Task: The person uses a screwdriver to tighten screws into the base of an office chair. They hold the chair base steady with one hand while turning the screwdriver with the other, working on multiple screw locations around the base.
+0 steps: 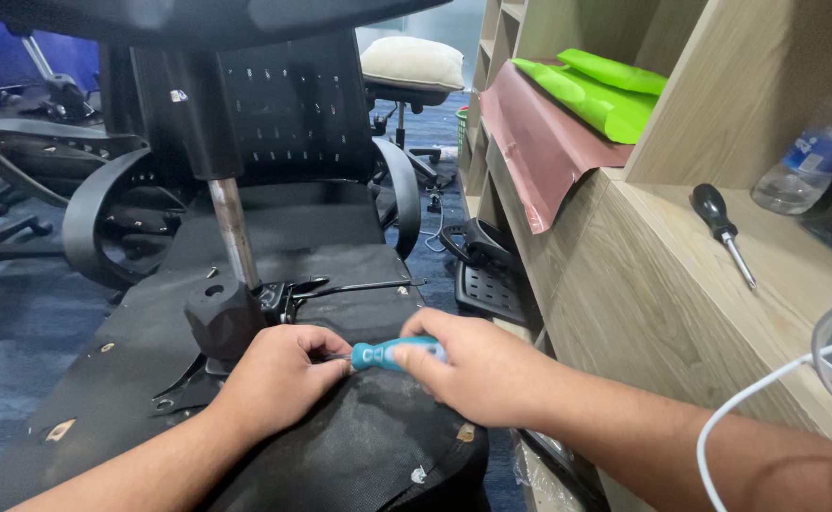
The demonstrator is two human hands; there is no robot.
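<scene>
Both hands are closed around one small tool. From my seat I see the right hand (478, 368) wrapped on the handle of a screwdriver (389, 354), and the left hand (278, 373) pinching its front end, fingers curled tight where the shaft would be; the tip itself is hidden under them.

Biggest thing before me is the chair (274, 313), black, tipped over so that the underside of its seat faces up. That underside is covered in dark woven fabric, dusty and scuffed, with small metal tabs near its edges. Out of it rises the post (231, 228), a silver gas cylinder running up into a black sleeve, and at its foot sits the mechanism (245, 313), a black metal plate with a thin lever sticking out to the right. My hands rest on the fabric just in front of that plate.

To the right stands the shelf (644, 284), pale wood, with a pink sheet (539, 142) draped over one ledge and green pieces (606, 90) on top of it. A clear bottle (810, 147) lies on the shelf top, and near it a second driver (720, 228) with a black handle. A white cable (748, 398) crosses my right forearm.

Smallest is the tool itself: short, stubby, its handle teal with a paler translucent band, lying level between both hands.
</scene>
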